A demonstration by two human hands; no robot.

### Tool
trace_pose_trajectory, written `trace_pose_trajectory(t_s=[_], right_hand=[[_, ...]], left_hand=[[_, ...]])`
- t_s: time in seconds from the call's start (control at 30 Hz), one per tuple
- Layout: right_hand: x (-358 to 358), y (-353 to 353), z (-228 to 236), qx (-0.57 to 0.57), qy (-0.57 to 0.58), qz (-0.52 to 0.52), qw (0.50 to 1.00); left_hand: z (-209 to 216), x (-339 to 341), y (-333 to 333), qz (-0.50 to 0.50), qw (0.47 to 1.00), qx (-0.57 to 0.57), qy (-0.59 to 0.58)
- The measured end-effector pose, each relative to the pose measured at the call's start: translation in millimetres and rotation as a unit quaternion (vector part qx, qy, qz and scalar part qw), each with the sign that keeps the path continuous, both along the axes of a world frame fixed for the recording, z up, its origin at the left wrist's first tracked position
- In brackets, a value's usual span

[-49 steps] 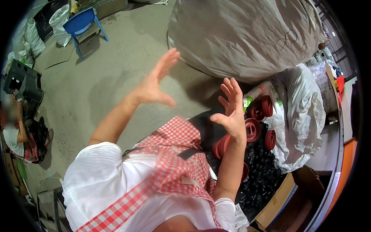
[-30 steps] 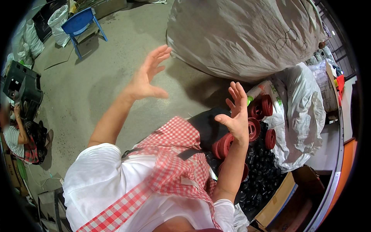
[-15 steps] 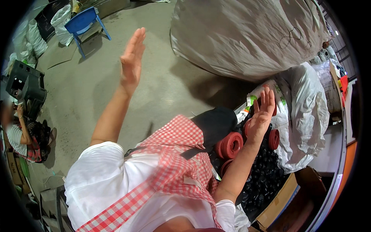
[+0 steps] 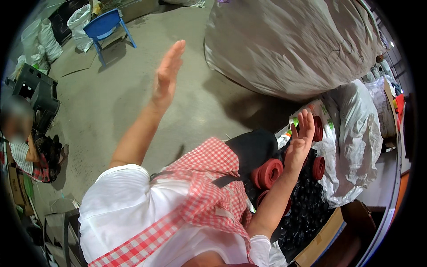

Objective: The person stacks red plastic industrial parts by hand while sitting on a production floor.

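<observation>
Left hand: the left hand (image 4: 168, 75) is raised in the upper middle of the frame, over the grey floor (image 4: 129, 93); its grip is fully stretched, fingers straight, and has hold of nothing.
Right hand: the right hand (image 4: 300, 140) is at right of centre, palm up and fingers spread a little; its grip holds nothing that I can see.
Red pieces: the round red pieces (image 4: 265, 175) lie around the right forearm and hand, right of centre; whether the hand touches one, I cannot tell.
Black pieces: many small black pieces (image 4: 308, 202) make a heap under them, at lower right.
Sacks: a big pale sack (image 4: 289, 44) fills the upper right; a smaller white sack (image 4: 359, 138) lies beside the heap.
Upper left: a blue chair (image 4: 102, 26).
Left edge: another person (image 4: 20, 153), in a striped top.
</observation>
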State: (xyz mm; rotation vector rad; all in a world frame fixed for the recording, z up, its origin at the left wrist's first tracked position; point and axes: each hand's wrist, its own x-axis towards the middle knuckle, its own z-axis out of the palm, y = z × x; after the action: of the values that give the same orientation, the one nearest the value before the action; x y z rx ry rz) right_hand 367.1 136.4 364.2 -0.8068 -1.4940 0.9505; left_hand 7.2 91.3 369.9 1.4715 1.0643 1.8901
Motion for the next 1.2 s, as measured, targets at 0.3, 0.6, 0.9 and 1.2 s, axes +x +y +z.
trace_pose_trajectory(t_s=[0.3,0.6,0.9,1.2], right_hand=[[3,1,-10,0.005,0.019,-0.025,1.0],[6,0,-26,-0.003,0.009,-0.008,1.0],[-4,1,-127,-0.35,0.227,0.008,0.909],[-4,-4,-140,-0.315,0.259,-0.009,0.913]], left_hand=[[0,-6,0,0.02,1.0,0.015,-0.008],[-5,-3,5,0.047,0.998,0.037,-0.029],[-63,55,15,0.01,0.886,-0.375,-0.273],[62,61,71,0.004,0.999,-0.027,-0.045]])
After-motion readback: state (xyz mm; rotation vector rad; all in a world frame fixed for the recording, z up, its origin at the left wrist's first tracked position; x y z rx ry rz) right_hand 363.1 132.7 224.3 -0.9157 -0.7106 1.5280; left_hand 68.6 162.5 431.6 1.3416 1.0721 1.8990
